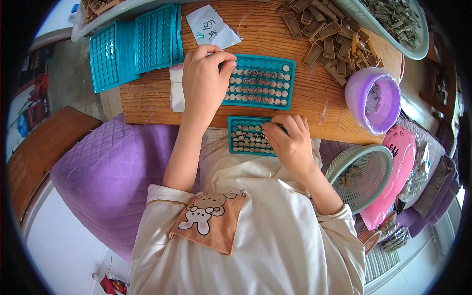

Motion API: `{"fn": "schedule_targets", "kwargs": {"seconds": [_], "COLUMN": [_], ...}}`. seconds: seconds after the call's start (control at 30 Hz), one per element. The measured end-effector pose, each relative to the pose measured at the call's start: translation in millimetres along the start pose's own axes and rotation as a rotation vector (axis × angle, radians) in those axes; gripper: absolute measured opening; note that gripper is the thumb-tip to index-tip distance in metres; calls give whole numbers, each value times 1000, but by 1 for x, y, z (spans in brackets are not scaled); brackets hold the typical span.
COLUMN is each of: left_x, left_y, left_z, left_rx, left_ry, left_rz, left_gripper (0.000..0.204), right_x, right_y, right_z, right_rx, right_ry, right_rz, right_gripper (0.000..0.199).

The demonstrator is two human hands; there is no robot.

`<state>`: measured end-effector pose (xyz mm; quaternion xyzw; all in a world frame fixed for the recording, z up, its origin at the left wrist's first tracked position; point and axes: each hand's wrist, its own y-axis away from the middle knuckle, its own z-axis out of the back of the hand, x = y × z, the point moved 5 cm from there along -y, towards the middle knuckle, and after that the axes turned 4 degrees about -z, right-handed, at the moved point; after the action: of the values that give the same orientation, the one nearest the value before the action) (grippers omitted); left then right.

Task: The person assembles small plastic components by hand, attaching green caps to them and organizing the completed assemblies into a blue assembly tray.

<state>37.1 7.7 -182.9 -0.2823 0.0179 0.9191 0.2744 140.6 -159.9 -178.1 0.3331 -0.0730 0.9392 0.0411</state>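
Nearest of all, a loose cream shirt (275, 231) with an orange pocket (209, 221) printed with cartoon animals. From its sleeves (169, 192), bare forearms (183, 156) stretched toward the wooden surface (314, 110).

At the far left corner of the larger teal tray (260, 64), the left hand (203, 78), back upward: thumb and forefinger brought together at the tips, other fingers curled; cannot tell whether pinching anything. At the right end of the smaller teal tray (239, 120), the right hand (291, 141): thumb and forefinger bent close over the contents, remaining fingers curved; cannot tell whether pinching a piece or only touching.

Larger tray flat on the surface, with round discs (252, 83) in rows, shiny toward the middle, paler down the right side, teal showing along most of the far row. Smaller tray on the near side, across the near edge of the surface, likewise with discs in rows.

Just left of the left hand, a white packet (177, 88). Far left, stacked teal trays (155, 39); right of these, a white paper (209, 27) with handwriting. Far right, a heap of tan rectangular pieces (328, 46) near a pale basket (418, 24) of grey pieces. Right, a purple tub (355, 91). Near right, a grey-green basket (368, 189) beside a pink bag (396, 160). Left, a purple quilted cover (115, 182).
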Motion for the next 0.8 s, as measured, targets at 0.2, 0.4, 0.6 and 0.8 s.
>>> {"fn": "schedule_targets", "kwargs": {"seconds": [0.2, 0.4, 0.6, 0.8], "left_x": [0, 3, 10, 22], "left_y": [-1, -1, -4, 0], "left_z": [-2, -2, 3, 23], "left_rx": [-12, 2, -29, -76], "left_ry": [2, 2, 215, 303], "left_rz": [-1, 27, 79, 196], "left_gripper": [7, 11, 11, 11], "right_x": [2, -17, -37, -31], "right_y": [-6, -39, -96, -129], "right_z": [6, 27, 20, -8], "right_rx": [35, -39, -48, 40], "right_ry": [-52, -389, -298, -238], "right_rz": [-81, -294, -328, -169], "right_gripper": [16, 9, 9, 8]}}
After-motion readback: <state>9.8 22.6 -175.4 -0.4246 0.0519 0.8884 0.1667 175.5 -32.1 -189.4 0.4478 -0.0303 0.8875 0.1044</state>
